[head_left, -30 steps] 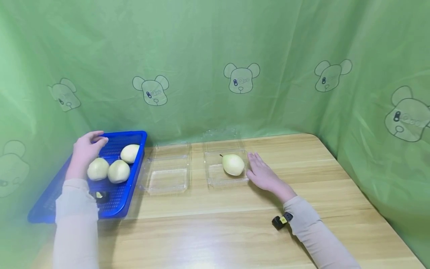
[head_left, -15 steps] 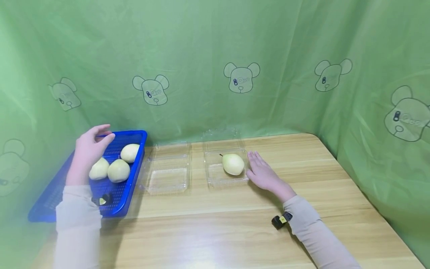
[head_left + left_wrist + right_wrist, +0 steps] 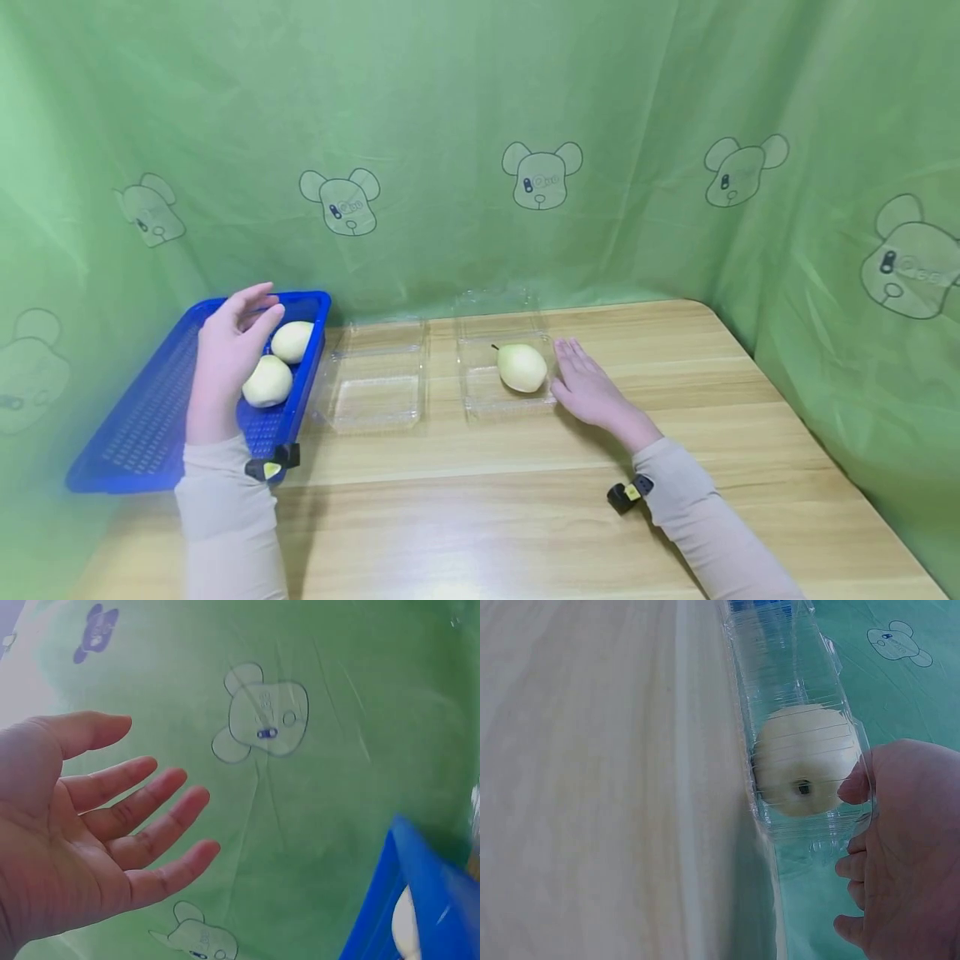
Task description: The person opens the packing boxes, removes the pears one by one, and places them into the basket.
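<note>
My left hand [image 3: 227, 358] hovers over the blue plastic basket [image 3: 142, 429], holding nothing. In the left wrist view its fingers [image 3: 161, 825] are spread and loosely bent, apart from the thumb. Two pale pears, one nearer [image 3: 267, 382] and one farther [image 3: 292, 342], show in the basket beside the hand; part of the basket is hidden behind it. My right hand [image 3: 591, 390] rests against the right side of a clear plastic container [image 3: 483, 406] with its lid raised. Its thumb [image 3: 855, 786] touches the wall. A pear [image 3: 806, 754] lies inside, its stem pointing left in the head view.
A second clear container [image 3: 375, 404], also with its lid raised, stands between the basket and the pear's container. All stand on a wooden table [image 3: 465, 517]. A green curtain [image 3: 442, 108] with bear-face prints hangs behind and at both sides.
My left hand has moved to the right across the basket, and the leftmost pear seen earlier is now hidden behind it. My right hand and the pear in the container have stayed put.
</note>
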`<action>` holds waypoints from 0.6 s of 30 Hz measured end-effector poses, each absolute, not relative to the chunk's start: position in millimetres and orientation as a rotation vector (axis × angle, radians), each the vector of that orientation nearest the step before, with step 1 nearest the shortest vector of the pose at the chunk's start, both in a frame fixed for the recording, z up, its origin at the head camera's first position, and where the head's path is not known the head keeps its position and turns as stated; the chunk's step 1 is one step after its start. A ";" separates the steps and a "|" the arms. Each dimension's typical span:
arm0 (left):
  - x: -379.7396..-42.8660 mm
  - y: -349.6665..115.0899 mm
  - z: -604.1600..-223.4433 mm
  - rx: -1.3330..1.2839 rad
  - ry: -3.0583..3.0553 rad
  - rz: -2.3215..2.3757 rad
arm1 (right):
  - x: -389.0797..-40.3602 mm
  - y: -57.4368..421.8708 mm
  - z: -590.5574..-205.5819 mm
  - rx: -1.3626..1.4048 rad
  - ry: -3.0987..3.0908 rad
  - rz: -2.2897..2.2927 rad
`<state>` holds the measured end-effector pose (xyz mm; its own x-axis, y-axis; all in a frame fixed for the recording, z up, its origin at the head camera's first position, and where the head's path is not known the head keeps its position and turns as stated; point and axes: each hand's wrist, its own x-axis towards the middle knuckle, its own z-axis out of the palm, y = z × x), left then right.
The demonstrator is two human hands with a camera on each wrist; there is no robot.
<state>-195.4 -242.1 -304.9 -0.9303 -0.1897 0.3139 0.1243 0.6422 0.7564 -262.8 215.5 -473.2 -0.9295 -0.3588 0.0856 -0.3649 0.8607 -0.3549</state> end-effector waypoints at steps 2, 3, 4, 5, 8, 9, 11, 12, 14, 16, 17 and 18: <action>-194.2 -236.2 -307.7 0.055 -2.478 -1.220 | -263.5 215.3 -474.4 0.588 -3.016 0.579; -194.2 -233.5 -309.1 0.054 -2.467 -1.237 | -263.8 215.3 -474.8 0.586 -3.017 0.578; -194.4 -231.1 -310.4 0.058 -2.454 -1.259 | -263.9 215.4 -475.1 0.585 -3.019 0.577; -194.8 -228.7 -311.7 0.059 -2.439 -1.284 | -264.1 215.5 -475.4 0.585 -3.019 0.575; -196.7 -220.7 -314.6 0.054 -2.401 -1.354 | -263.7 215.7 -475.4 0.582 -3.020 0.576; -197.5 -217.9 -315.5 0.052 -2.391 -1.379 | -263.5 215.8 -475.3 0.583 -3.020 0.576; -199.4 -211.6 -317.5 0.046 -2.376 -1.420 | -263.2 215.9 -475.1 0.583 -3.021 0.575; -200.8 -208.3 -318.7 0.041 -2.369 -1.442 | -263.1 215.9 -475.1 0.582 -3.022 0.577; -204.2 -201.2 -321.4 0.033 -2.354 -1.490 | -263.0 216.1 -475.1 0.583 -3.024 0.580; -207.6 -193.6 -324.1 0.021 -2.347 -1.540 | -263.2 216.2 -475.1 0.584 -3.025 0.584; -209.4 -189.6 -325.4 0.010 -2.348 -1.568 | -263.4 216.3 -475.3 0.584 -3.025 0.583; -211.2 -185.6 -326.4 -0.003 -2.347 -1.599 | -263.8 216.3 -475.5 0.584 -3.024 0.582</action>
<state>-211.2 -185.6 -326.4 -0.9549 -0.1652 0.2466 0.1691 0.3801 0.9094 -263.8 216.3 -475.5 -0.9306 -0.3580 0.0760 -0.3606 0.8617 -0.3569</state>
